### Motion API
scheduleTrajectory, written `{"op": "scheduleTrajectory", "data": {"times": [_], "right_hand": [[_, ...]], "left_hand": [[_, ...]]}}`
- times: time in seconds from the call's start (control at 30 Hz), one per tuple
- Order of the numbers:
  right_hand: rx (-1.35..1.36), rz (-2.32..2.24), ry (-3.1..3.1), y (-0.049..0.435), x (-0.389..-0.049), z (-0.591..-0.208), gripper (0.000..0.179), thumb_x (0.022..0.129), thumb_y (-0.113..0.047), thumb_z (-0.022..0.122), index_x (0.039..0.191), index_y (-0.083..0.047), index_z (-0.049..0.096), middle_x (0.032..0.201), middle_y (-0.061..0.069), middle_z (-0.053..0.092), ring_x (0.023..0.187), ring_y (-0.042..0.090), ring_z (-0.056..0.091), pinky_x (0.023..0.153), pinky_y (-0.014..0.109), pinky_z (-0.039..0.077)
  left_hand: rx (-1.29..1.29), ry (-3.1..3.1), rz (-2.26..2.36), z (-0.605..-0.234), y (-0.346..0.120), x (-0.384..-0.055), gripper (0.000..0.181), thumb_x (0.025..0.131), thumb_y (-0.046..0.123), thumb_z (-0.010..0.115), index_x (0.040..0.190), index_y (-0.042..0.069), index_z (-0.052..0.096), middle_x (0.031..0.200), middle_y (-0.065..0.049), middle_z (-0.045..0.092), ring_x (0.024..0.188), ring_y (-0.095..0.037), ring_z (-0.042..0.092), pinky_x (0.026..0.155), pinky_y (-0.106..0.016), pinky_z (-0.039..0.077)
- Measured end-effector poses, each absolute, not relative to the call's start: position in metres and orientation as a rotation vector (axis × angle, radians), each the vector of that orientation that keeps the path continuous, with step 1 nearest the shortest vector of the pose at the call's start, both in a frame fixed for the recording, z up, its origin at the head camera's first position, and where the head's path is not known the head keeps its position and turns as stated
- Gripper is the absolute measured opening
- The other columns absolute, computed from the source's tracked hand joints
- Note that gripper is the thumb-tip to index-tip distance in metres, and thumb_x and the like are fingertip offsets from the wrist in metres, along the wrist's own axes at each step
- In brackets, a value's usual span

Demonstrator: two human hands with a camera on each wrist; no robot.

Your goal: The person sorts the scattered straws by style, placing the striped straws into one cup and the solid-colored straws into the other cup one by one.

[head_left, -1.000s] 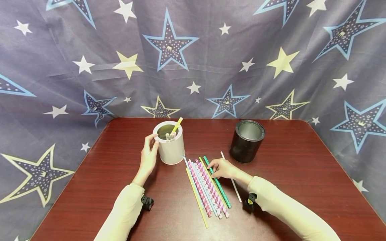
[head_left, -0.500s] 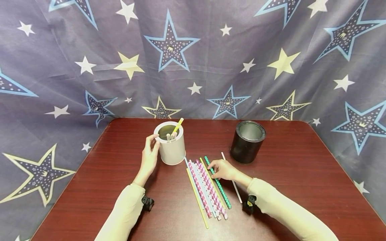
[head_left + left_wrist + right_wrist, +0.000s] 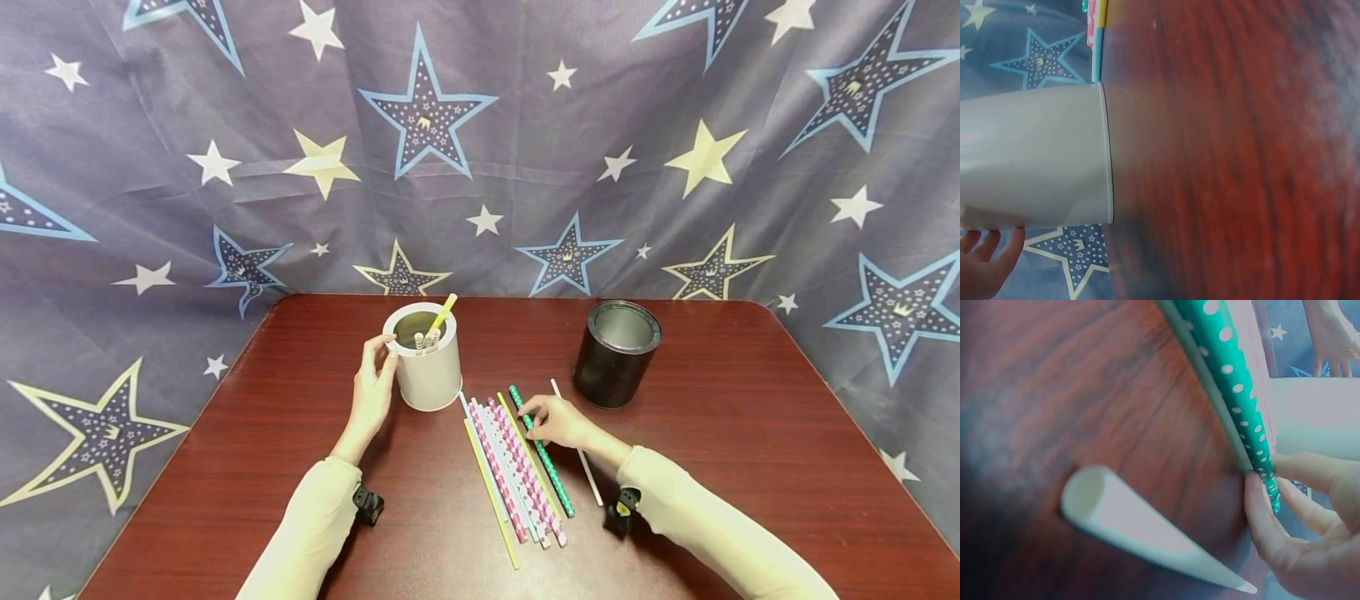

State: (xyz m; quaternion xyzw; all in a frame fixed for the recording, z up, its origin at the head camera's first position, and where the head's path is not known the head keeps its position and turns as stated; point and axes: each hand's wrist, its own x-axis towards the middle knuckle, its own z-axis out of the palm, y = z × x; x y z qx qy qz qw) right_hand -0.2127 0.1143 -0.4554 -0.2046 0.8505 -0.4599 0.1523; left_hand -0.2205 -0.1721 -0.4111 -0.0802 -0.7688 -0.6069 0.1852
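My right hand (image 3: 561,423) pinches a green paper straw with white dots (image 3: 556,477) between thumb and fingers, at the right side of a bundle of straws (image 3: 517,475). The right wrist view shows the fingertips near the far end of this green straw (image 3: 1235,387). My left hand (image 3: 372,385) rests its fingertips against the side and rim of a white canister (image 3: 427,379). In the left wrist view these fingers (image 3: 1010,250) touch the canister wall (image 3: 1035,156) from the side. A yellow straw (image 3: 442,312) and several pale straws (image 3: 426,339) stand in the canister.
A black canister (image 3: 617,354) stands at the back right. One white straw (image 3: 591,479) lies apart, under the right wrist in the head view. The bundle holds pink-patterned, pale blue and yellow straws on the dark red table (image 3: 712,400). A star-patterned cloth (image 3: 480,150) hangs behind.
The green straw has shifted slightly away from me, and my right hand has moved slightly to the right with it. The left hand stays at the white canister.
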Motion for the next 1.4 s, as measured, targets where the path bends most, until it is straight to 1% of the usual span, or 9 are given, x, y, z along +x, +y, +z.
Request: {"op": "scheduleTrajectory", "data": {"times": [0.2,0.4,0.53,0.7,0.8,0.9,0.97,1.27,1.4], "right_hand": [[-0.605,-1.383,2.387,0.116,-0.212,-0.452,0.03,0.074,0.005,0.062,0.103,0.008,0.055,0.068,0.012,0.055,0.053,0.026,0.057,0.054,0.037,0.05],[-0.575,-1.407,2.371,0.117,-0.213,-0.447,0.031,0.076,0.005,0.061,0.107,0.007,0.054,0.074,0.014,0.057,0.056,0.023,0.058,0.057,0.038,0.05],[-0.573,-1.436,2.362,0.116,-0.212,-0.445,0.032,0.077,0.005,0.06,0.108,0.007,0.053,0.077,0.018,0.057,0.057,0.025,0.058,0.058,0.04,0.05],[-0.588,-1.491,2.337,0.113,-0.206,-0.432,0.031,0.078,0.009,0.057,0.108,0.012,0.05,0.078,0.023,0.056,0.062,0.033,0.057,0.06,0.047,0.049],[-0.596,-1.523,2.34,0.112,-0.208,-0.431,0.031,0.077,0.009,0.057,0.108,0.011,0.051,0.076,0.021,0.057,0.063,0.031,0.059,0.06,0.044,0.05],[-0.594,-1.554,2.352,0.113,-0.214,-0.438,0.032,0.077,0.007,0.058,0.109,0.008,0.052,0.077,0.018,0.06,0.062,0.023,0.06,0.058,0.038,0.051],[-0.595,-1.578,2.352,0.111,-0.214,-0.436,0.032,0.078,0.007,0.057,0.109,0.008,0.051,0.078,0.02,0.06,0.062,0.023,0.06,0.059,0.038,0.051],[-0.507,-1.693,2.343,0.106,-0.213,-0.427,0.037,0.078,0.007,0.058,0.113,0.007,0.05,0.08,0.02,0.06,0.067,0.022,0.06,0.062,0.04,0.051],[-0.526,-1.728,2.351,0.104,-0.213,-0.423,0.037,0.077,0.008,0.058,0.114,0.008,0.049,0.08,0.022,0.059,0.065,0.025,0.059,0.061,0.044,0.05]], "left_hand": [[-0.223,-2.163,-1.722,-0.411,-0.171,-0.22,0.029,0.092,0.007,0.043,0.119,-0.003,0.042,0.125,-0.022,0.046,0.117,-0.028,0.042,0.088,-0.017,0.035],[-0.219,-2.163,-1.727,-0.411,-0.171,-0.219,0.029,0.092,0.007,0.043,0.12,-0.003,0.041,0.125,-0.022,0.046,0.116,-0.027,0.042,0.089,-0.021,0.035],[-0.211,-2.162,-1.727,-0.411,-0.171,-0.219,0.03,0.092,0.007,0.043,0.12,-0.003,0.041,0.125,-0.021,0.047,0.116,-0.026,0.042,0.087,-0.015,0.035],[-0.215,-2.156,-1.734,-0.41,-0.171,-0.218,0.03,0.092,0.007,0.043,0.12,-0.003,0.041,0.125,-0.022,0.046,0.117,-0.027,0.041,0.085,-0.01,0.033],[-0.228,-2.143,-1.741,-0.41,-0.17,-0.217,0.03,0.092,0.006,0.043,0.12,-0.005,0.04,0.125,-0.023,0.046,0.117,-0.029,0.041,0.086,-0.01,0.033],[-0.24,-2.128,-1.747,-0.41,-0.171,-0.218,0.03,0.092,0.006,0.043,0.119,-0.005,0.04,0.125,-0.023,0.046,0.117,-0.029,0.041,0.086,-0.01,0.034],[-0.241,-2.123,-1.749,-0.41,-0.171,-0.218,0.03,0.092,0.005,0.043,0.119,-0.005,0.04,0.125,-0.023,0.046,0.117,-0.029,0.041,0.087,-0.011,0.034],[-0.233,-2.136,-1.735,-0.41,-0.171,-0.219,0.029,0.091,0.006,0.043,0.119,-0.005,0.041,0.124,-0.024,0.047,0.115,-0.029,0.043,0.091,-0.029,0.035],[-0.241,-2.141,-1.73,-0.41,-0.17,-0.22,0.029,0.091,0.006,0.043,0.119,-0.004,0.041,0.124,-0.023,0.047,0.115,-0.03,0.042,0.09,-0.021,0.036]]}}
